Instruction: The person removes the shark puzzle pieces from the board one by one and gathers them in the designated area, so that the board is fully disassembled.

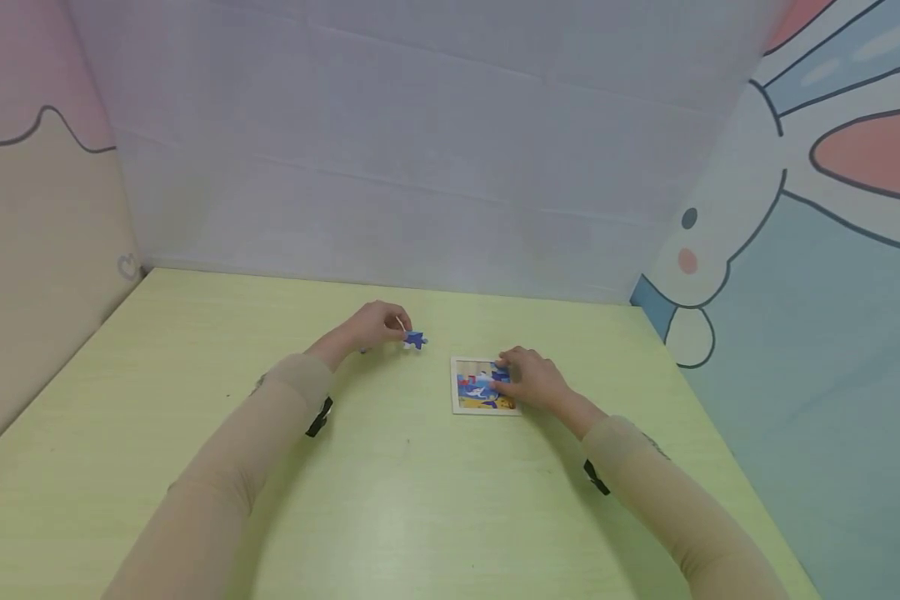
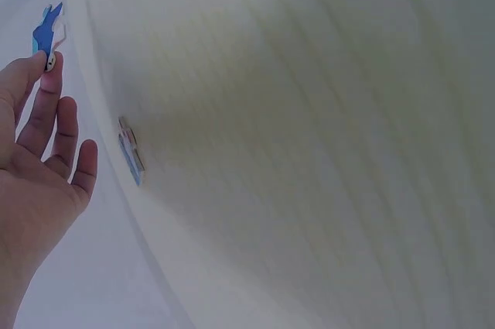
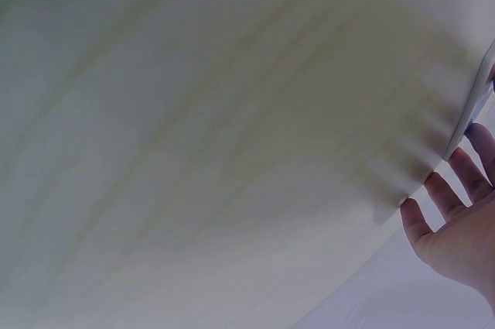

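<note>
Between thumb and index finger, the left hand [image 1: 375, 323] pinches a blue puzzle piece [image 1: 416, 340], raised above the table; in the left wrist view the same piece [image 2: 46, 35] sticks up from the fingertips, the other fingers loosely bent. A square picture puzzle in a white frame [image 1: 455, 387] lies right of centre, with part of its wooden base uncovered at the top. The right hand [image 1: 536, 380] rests on its right side, thumb and index finger spread over the picture. The right wrist view has the fingertips by the frame's edge [image 3: 469, 108], part of the hand cut off.
Another small stack or piece [image 2: 131, 151] lies on the table below the left hand, mostly hidden by that hand in the head view. A light yellow-green table [image 1: 390, 500] extends to a pale curtain [image 1: 390, 167] behind and a cartoon-printed wall [image 1: 817, 333] on the right.
</note>
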Tool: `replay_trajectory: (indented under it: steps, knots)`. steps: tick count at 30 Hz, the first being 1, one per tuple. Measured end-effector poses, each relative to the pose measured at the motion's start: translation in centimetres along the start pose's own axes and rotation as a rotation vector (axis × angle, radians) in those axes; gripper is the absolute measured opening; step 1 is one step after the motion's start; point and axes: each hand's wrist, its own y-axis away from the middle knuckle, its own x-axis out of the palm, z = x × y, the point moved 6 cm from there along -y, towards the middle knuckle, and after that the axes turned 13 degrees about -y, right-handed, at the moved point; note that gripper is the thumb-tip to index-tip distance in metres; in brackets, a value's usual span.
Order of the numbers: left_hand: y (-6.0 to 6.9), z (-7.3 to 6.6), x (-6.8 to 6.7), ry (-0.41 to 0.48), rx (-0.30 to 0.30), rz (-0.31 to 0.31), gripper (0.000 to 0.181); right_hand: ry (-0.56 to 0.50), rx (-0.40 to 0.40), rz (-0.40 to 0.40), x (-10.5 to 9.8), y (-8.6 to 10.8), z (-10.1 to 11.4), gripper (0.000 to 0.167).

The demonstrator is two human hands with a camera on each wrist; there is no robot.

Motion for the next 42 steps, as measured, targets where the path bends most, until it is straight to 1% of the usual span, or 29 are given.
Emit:
replay_trajectory:
  steps: [5, 7, 11, 17, 20, 26, 30, 32, 35, 38, 42]
  knots:
    - [0.3, 1.1, 0.0, 0.013, -0.031, 0.004, 0.009, 0.001, 0.001, -0.001, 0.1, 0.0, 0.1, 0.059]
    - [0.5, 1.4, 0.0, 0.032, -0.033, 0.009, 0.009, 0.004, -0.001, -0.002, 0.1, 0.0, 0.2, 0.058]
    - [0.7, 1.7, 0.0, 0.037, -0.032, 0.011, 0.008, 0.002, 0.000, -0.004, 0.1, -0.1, 0.2, 0.059]
    - [0.9, 2.4, 0.1, -0.005, -0.053, 0.008, 0.007, 0.007, -0.002, -0.005, 0.1, -0.1, 0.1, 0.059]
    - [1.0, 2.4, 0.1, -0.043, -0.045, 0.007, 0.008, 0.012, -0.012, -0.006, 0.0, 0.0, 0.3, 0.058]
    - [1.0, 2.5, 0.3, -0.110, -0.063, 0.016, 0.007, -0.013, -0.015, 0.008, 0.0, 0.1, 0.4, 0.057]
    - [1.1, 2.3, 0.3, -0.141, -0.062, 0.017, 0.008, -0.045, -0.001, 0.047, -0.1, 0.0, 0.1, 0.057]
    - [1.1, 2.3, 0.3, -0.153, -0.059, 0.015, 0.008, -0.056, -0.007, 0.080, -0.2, -0.1, -0.1, 0.057]
    - [1.0, 2.1, 0.2, -0.173, -0.045, 0.012, 0.007, -0.064, -0.039, 0.137, -0.3, -0.3, -0.5, 0.056]
    - [0.9, 1.8, 0.1, -0.187, -0.027, 0.007, 0.008, -0.057, -0.071, 0.197, -0.5, -0.3, -0.8, 0.060]
    - [0.6, 1.0, 0.0, -0.201, -0.005, -0.003, 0.009, -0.049, -0.109, 0.242, -0.8, -0.2, -0.8, 0.066]
